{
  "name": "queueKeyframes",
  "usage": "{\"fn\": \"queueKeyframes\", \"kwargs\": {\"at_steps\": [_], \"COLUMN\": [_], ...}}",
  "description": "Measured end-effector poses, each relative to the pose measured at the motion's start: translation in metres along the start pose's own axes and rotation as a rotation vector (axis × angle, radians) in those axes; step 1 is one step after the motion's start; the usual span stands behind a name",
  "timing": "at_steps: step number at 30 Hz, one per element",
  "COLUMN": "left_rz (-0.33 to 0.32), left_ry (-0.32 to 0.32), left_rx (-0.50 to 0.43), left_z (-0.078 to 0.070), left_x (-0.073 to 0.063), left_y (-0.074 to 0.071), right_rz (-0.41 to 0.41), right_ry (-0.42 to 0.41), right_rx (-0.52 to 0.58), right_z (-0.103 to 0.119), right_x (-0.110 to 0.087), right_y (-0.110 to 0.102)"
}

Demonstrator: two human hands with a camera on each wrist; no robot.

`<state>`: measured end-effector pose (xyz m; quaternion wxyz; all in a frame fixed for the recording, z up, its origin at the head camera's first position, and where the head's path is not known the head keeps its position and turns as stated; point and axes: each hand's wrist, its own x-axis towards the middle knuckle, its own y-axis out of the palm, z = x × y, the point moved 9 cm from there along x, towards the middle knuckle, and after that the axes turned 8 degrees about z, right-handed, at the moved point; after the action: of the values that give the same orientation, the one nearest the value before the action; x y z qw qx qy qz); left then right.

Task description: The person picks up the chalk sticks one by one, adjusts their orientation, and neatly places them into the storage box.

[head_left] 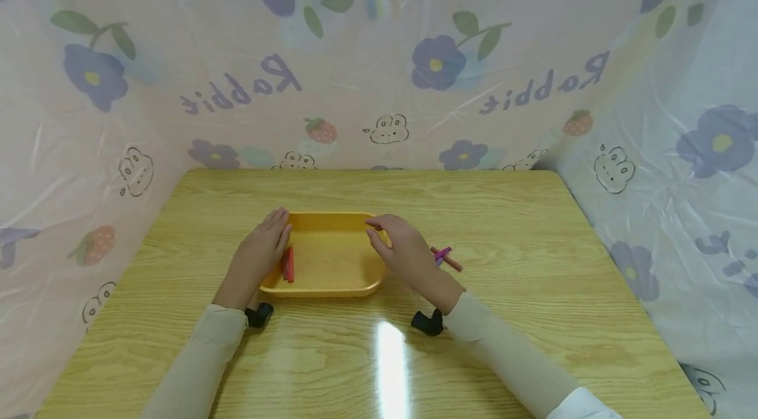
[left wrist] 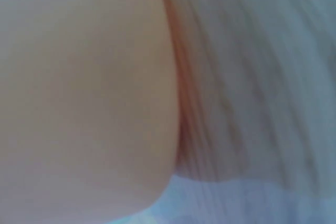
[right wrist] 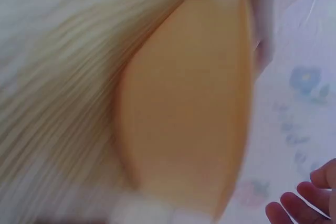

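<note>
A yellow-orange plastic tray (head_left: 331, 291) lies on the wooden table, also seen blurred as the tray (right wrist: 184, 103) in the right wrist view. My left hand (head_left: 258, 252) rests along its left wall, fingers straight and together. Beside that hand, inside the tray, lie a red stick (head_left: 291, 265) and a darker reddish one. Over the right rim is my right hand (head_left: 404, 252), its fingers bent loosely and thumb apart from them, with nothing between. Its fingertips (right wrist: 294, 208) show at the lower right of the right wrist view. The left wrist view is mostly a blurred pale surface.
Right of the right hand, a brown stick (head_left: 453, 262) and a purple stick (head_left: 442, 252) lie crossed on the table (head_left: 509, 221). Black wrist mounts (head_left: 428, 323) sit under both wrists. A flower-print curtain (head_left: 355, 90) stands behind the table and at both sides.
</note>
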<state>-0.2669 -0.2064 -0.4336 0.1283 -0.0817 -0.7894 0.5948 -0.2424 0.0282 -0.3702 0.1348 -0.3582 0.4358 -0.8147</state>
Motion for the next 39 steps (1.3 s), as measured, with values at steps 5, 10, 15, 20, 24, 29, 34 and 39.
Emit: {"fn": "queueKeyframes", "kwargs": {"at_steps": [5, 10, 15, 20, 24, 29, 34, 39], "left_rz": [0.006, -0.013, -0.016, -0.014, -0.004, -0.013, -0.021, -0.013], "left_ry": [0.001, 0.004, 0.010, 0.012, 0.004, 0.006, 0.005, -0.002], "left_rx": [-0.001, 0.004, 0.013, 0.004, 0.005, 0.013, 0.014, 0.006], "left_z": [-0.001, -0.001, -0.001, -0.001, 0.001, 0.000, 0.001, 0.001], "left_x": [0.001, 0.002, 0.002, 0.002, 0.003, 0.004, 0.004, 0.003], "left_y": [0.001, -0.001, 0.000, -0.002, 0.000, -0.001, -0.002, -0.001], "right_rz": [0.017, 0.089, 0.238, 0.316, 0.366, 0.387, 0.391, 0.371], "right_ry": [0.014, -0.073, -0.061, -0.039, -0.027, -0.011, -0.021, -0.063], "right_rx": [-0.110, -0.376, -0.601, -0.658, -0.656, -0.638, -0.631, -0.602], "right_z": [-0.032, -0.045, -0.062, -0.076, -0.081, -0.087, -0.089, -0.088], "right_x": [-0.020, -0.035, -0.052, -0.065, -0.072, -0.077, -0.081, -0.084], "right_y": [-0.007, -0.004, 0.005, 0.010, 0.012, 0.011, 0.011, 0.010]}}
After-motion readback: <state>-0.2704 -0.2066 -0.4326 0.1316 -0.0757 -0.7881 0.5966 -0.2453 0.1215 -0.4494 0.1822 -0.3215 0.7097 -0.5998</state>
